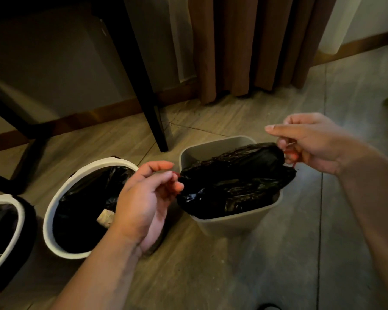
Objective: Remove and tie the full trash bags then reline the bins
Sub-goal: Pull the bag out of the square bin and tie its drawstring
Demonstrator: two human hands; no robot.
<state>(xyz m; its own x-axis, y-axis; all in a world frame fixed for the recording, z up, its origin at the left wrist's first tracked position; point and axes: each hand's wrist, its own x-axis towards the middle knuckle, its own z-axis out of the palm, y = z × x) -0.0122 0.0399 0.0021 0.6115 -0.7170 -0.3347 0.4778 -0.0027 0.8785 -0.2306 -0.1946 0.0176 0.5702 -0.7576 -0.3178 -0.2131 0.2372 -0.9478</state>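
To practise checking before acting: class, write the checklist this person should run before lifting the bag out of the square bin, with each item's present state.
1. Left hand pinches red drawstring: ok.
2. Right hand pinches drawstring's other end: ok.
3. Black plastic trash bag mouth gathered: ok.
4. Drawstring knotted: not ok, ends held apart.
5. Bag free of tears: cannot tell.
6. Bag clear of beige square plastic bin: not ok.

Bag (235, 189): black plastic, glossy, crinkled. Bin (233, 224): matt beige plastic, smooth. Floor (278, 253): matt wood-look boards. Curtain (244, 45): brown cloth.
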